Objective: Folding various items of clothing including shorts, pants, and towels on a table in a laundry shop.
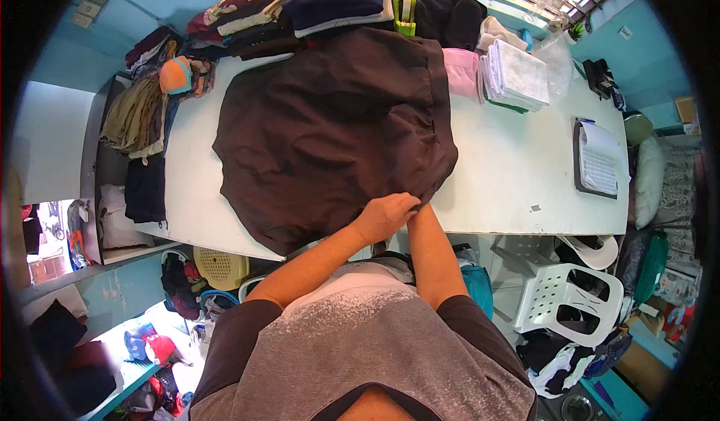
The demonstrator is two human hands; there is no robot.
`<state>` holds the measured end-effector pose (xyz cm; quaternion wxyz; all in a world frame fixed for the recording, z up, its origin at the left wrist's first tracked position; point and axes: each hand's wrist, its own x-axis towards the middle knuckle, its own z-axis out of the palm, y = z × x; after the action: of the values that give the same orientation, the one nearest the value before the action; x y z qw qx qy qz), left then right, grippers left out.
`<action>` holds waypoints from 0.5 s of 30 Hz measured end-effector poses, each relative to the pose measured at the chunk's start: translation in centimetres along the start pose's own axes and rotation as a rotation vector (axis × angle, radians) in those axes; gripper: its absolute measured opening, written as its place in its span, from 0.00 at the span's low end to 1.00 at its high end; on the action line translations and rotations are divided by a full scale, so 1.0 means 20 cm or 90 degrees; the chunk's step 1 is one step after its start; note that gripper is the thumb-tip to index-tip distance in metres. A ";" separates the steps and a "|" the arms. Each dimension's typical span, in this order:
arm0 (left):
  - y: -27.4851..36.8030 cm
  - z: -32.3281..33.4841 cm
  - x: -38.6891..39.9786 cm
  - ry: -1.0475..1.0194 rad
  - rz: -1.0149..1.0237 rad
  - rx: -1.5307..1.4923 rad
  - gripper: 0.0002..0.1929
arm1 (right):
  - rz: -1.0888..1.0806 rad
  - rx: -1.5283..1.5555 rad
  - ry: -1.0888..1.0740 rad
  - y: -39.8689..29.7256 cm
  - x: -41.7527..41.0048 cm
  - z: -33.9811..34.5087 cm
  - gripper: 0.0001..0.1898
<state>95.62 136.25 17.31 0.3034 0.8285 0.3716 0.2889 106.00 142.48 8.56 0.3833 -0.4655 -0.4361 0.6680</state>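
A large dark brown cloth garment [332,134] with a seamed band along its right side lies spread over the white table [506,179]. At its near right corner, my left hand [387,216] pinches the fabric by the table's front edge. My right hand [419,210] is at the same corner, close against the other one; its fingers are mostly hidden under the cloth, so its grip cannot be made out. The garment's near left part reaches the front edge of the table.
Folded clothes [247,16] and a green tape dispenser [404,10] line the back. White folded towels [514,75] and a clipboard with papers [597,159] sit to the right. A white plastic chair [568,303] stands near right, a yellow stool [221,266] near left.
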 end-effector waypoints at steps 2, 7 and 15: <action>0.01 -0.01 -0.03 -0.041 -0.027 0.006 0.12 | -0.001 -0.042 -0.037 0.02 -0.03 0.01 0.17; -0.08 -0.06 -0.19 0.056 -0.089 -0.016 0.18 | -0.010 -0.135 -0.173 0.06 -0.06 -0.08 0.18; -0.61 -0.35 -0.86 0.292 -0.606 0.525 0.28 | -0.031 -0.299 -0.296 0.12 -0.19 -0.20 0.19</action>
<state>75.70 131.24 8.66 -0.0300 0.5396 0.8318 0.1266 110.63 139.16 6.67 0.1718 -0.3658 -0.6651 0.6280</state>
